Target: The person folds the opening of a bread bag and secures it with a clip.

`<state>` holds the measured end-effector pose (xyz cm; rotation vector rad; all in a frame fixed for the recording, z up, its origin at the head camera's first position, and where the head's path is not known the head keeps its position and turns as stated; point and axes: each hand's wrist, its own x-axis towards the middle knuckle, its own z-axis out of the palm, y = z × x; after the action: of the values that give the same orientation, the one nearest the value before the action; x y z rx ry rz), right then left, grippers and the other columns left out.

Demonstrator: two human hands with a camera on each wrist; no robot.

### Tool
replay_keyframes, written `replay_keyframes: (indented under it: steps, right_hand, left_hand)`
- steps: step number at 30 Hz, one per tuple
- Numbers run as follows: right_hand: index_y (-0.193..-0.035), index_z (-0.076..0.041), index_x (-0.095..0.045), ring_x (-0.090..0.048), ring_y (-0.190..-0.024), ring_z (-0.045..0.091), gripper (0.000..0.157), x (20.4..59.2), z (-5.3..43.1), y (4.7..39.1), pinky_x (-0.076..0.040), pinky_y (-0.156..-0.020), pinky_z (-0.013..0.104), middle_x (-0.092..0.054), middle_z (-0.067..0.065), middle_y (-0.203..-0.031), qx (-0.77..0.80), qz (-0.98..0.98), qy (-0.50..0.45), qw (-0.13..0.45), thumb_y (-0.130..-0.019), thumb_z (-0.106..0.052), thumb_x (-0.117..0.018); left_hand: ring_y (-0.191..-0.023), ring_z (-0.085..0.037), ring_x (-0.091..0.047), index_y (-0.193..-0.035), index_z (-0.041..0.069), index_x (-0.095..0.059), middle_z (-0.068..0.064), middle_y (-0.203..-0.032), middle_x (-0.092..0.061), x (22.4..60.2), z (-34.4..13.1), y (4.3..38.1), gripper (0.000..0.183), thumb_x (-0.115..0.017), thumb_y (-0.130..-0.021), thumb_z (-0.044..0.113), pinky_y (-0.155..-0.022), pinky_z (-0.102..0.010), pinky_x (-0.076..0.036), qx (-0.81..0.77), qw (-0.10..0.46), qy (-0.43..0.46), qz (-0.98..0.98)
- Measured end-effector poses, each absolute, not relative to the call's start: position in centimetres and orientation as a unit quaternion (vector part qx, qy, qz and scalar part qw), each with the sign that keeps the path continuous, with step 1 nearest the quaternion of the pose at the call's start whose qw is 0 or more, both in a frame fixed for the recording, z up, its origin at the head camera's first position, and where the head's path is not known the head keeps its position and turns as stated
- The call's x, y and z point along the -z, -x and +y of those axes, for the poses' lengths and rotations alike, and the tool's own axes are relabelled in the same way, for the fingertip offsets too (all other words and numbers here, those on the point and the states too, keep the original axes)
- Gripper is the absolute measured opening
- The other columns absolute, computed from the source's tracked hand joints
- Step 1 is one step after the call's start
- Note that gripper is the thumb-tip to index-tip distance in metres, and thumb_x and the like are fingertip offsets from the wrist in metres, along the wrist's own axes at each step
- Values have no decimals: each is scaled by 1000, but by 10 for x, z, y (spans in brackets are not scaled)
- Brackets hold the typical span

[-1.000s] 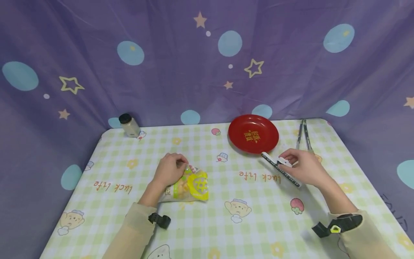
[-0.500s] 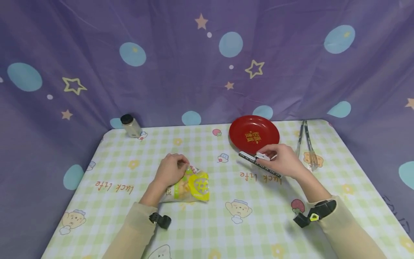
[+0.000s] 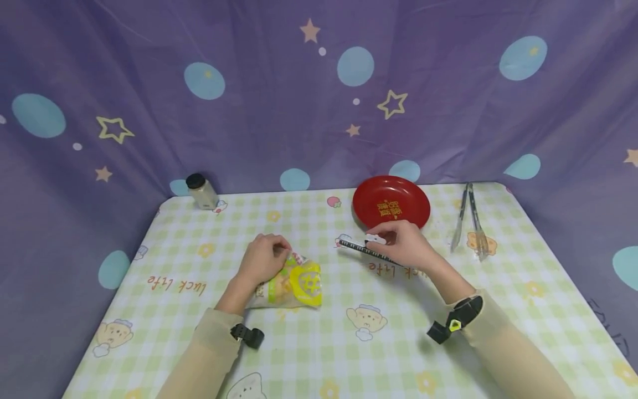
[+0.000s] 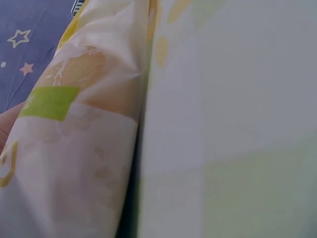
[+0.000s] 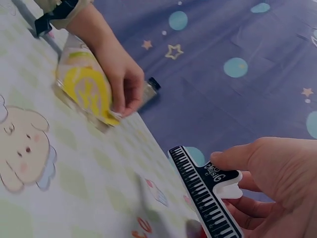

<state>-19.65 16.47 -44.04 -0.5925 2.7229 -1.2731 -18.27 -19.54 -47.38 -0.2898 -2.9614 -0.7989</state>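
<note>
My left hand (image 3: 263, 259) pinches the gathered top corner of a yellow and white snack bag (image 3: 305, 285), which lies on the table left of centre. The bag's printed side (image 4: 74, 144) fills the left part of the left wrist view. To the right, my right hand (image 3: 402, 244) holds a long black-and-white bag clip (image 5: 204, 194) by its handles, thumb on one side and fingers on the other. Piano keys are printed along the clip, with "Music" on the handle. It hangs above the tablecloth, its far end pointing left towards the bag.
A red plate (image 3: 384, 194) with gold lettering stands at the back right, just beyond my right hand. Metal tongs (image 3: 473, 216) lie right of it. A black-lidded jar (image 3: 202, 194) stands at the back left. Behind the table hangs a purple curtain (image 3: 259, 122).
My right hand has carried the bag clip leftwards, from near the tongs to in front of the red plate. The left hand and the snack bag have stayed in place.
</note>
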Motion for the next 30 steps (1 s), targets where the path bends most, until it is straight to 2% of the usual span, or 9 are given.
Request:
replay_keyframes:
  steps: [6,15,24,30]
  right_hand:
    - [-113,-19,-83,-68,-89,15,27,445,142,199,-59,-84,33,-79,-1,-101,429,882,190,49,-88,-31,-88]
    - [-107,-15,-82,-66,-86,18,28,453,114,203,-57,-81,32,-76,1,-93,461,869,164,73,-86,-32,-89]
    - [-110,-13,-82,-66,-87,16,26,457,98,199,-56,-84,29,-77,2,-96,483,854,162,107,-91,-29,-84]
    - [-112,-12,-82,-66,-88,16,25,461,92,197,-56,-85,30,-78,3,-100,491,851,154,101,-92,-27,-83]
  left_hand:
    - [-88,-22,-59,-94,18,-80,-3,-95,-77,473,-195,182,6,-74,-96,17,-85,-43,-49,259,30,94,-961]
    - [-88,-22,-59,-94,18,-80,-2,-95,-76,473,-195,183,7,-74,-97,18,-85,-44,-49,261,30,93,-960]
    - [-87,-22,-58,-93,18,-80,-2,-93,-76,474,-195,182,6,-75,-96,17,-83,-42,-48,262,33,89,-960]
    - [-88,-22,-59,-93,18,-80,-2,-93,-76,474,-196,182,6,-74,-96,16,-84,-43,-49,262,34,89,-960]
